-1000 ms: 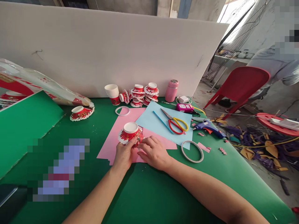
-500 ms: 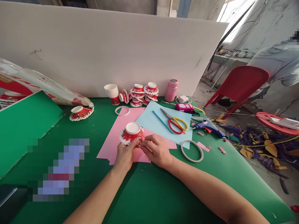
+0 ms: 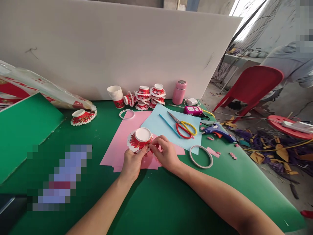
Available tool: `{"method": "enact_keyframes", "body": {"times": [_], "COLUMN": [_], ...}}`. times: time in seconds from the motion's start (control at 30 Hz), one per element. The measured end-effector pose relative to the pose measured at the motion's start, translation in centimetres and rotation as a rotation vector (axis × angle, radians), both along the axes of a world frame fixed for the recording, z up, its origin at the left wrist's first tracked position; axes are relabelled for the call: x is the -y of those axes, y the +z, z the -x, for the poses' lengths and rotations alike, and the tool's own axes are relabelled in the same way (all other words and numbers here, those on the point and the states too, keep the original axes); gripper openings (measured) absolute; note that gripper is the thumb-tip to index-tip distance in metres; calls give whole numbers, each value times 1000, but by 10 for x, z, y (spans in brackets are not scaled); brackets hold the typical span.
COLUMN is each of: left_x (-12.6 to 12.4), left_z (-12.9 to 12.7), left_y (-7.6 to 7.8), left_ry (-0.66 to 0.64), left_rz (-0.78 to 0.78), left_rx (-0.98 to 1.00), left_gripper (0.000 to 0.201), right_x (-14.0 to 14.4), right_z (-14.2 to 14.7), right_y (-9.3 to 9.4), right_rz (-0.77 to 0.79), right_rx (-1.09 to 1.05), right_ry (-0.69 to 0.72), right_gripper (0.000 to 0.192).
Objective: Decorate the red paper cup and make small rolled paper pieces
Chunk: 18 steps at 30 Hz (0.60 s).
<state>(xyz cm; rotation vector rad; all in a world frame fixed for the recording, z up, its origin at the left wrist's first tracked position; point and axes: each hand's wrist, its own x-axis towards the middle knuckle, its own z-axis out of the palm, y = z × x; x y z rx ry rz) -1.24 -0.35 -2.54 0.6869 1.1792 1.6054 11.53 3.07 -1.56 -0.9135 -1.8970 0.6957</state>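
A red-and-white paper cup [image 3: 142, 134], its side cut into strips that flare outward, is upside down over pink paper [image 3: 119, 140]. My left hand [image 3: 133, 161] grips the near edge of its strips between thumb and fingers. Against the same rim on the right, my right hand [image 3: 166, 153] pinches with thumb and forefinger, touching a strip. Light blue paper [image 3: 161, 120] overlaps the pink sheets behind the cup. On it lie scissors [image 3: 182, 125] with one red and one yellow handle, and a blue pencil-like stick [image 3: 168, 125].
Several cut cups [image 3: 143, 98] are stacked at the back beside uncut cups [image 3: 115, 96] and a pink bottle [image 3: 179, 92]. To the right are a tape roll [image 3: 201, 157] and a blue glue gun [image 3: 218, 131]. Another cut cup [image 3: 83, 117] sits left. A person sits beyond a red chair [image 3: 256, 85].
The cup has tilted slightly towards me and shifted a little right in my left hand. My right hand's fingers have moved up along its rim. The view has shifted slightly.
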Motion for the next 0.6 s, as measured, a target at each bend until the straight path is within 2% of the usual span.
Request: {"method": "enact_keyframes", "body": {"times": [0.23, 0.43, 0.6], "left_x": [1, 0, 1], "left_z": [0, 1, 3], "left_y": [1, 8, 12], "left_ry": [-56, -158, -215], "left_rz": [-15, -1, 7], "left_rx": [85, 124, 162], "left_gripper": [39, 35, 27], "right_x": [-2, -7, -8], "right_z": [3, 2, 0], "right_y": [-4, -8, -4], "right_rz": [187, 532, 693], "right_rx": [-89, -230, -358], "right_ry": [20, 160, 276], "right_gripper": [15, 29, 42]}}
